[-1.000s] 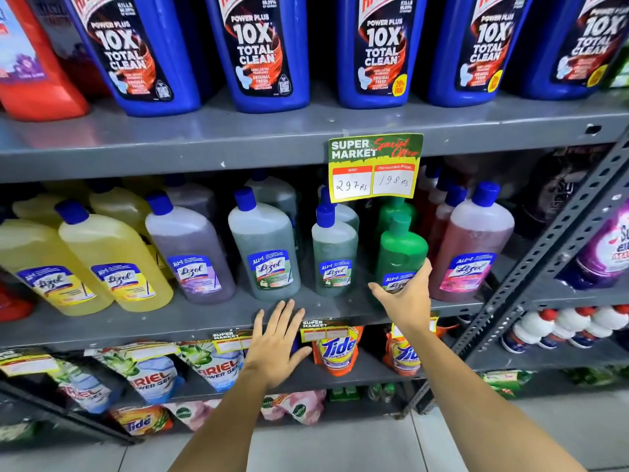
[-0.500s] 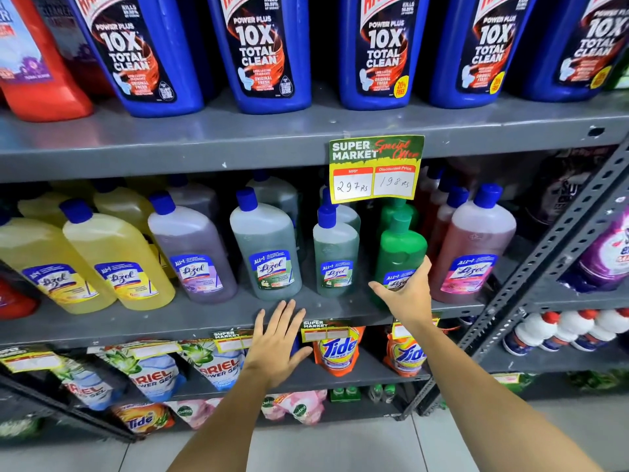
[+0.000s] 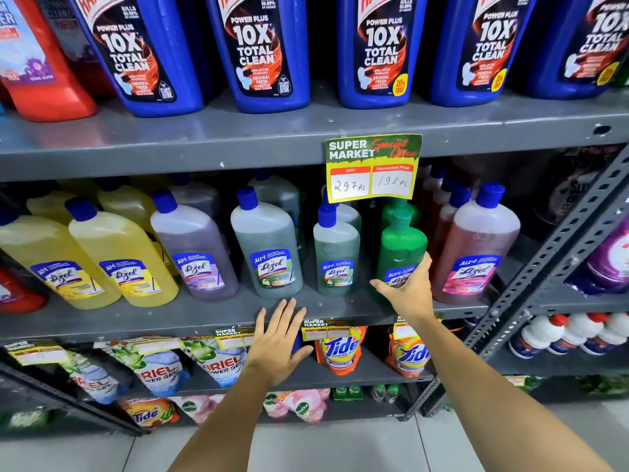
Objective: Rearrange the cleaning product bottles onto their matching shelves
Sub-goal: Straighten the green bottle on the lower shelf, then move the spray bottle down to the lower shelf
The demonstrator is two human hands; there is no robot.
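Note:
On the middle shelf (image 3: 204,315) stands a row of Lizol bottles with blue caps: yellow (image 3: 126,253), purple (image 3: 194,247), two grey-green (image 3: 269,247), and pink (image 3: 476,247). A solid green bottle (image 3: 403,240) with a green cap stands between the grey-green and pink ones. My right hand (image 3: 406,291) wraps the green bottle's lower front, thumb on its left side and fingers on its right. My left hand (image 3: 279,338) lies flat and spread against the shelf's front edge, holding nothing.
Large blue toilet-cleaner bottles (image 3: 262,52) fill the top shelf, with a red bottle (image 3: 41,73) at far left. A price tag (image 3: 372,166) hangs above the green bottle. Ariel and Tide pouches (image 3: 340,349) sit below. A slotted grey upright (image 3: 544,267) borders the right side.
My right hand has risen from the shelf edge and closed around the base of the green bottle. My left hand has stayed at the shelf edge.

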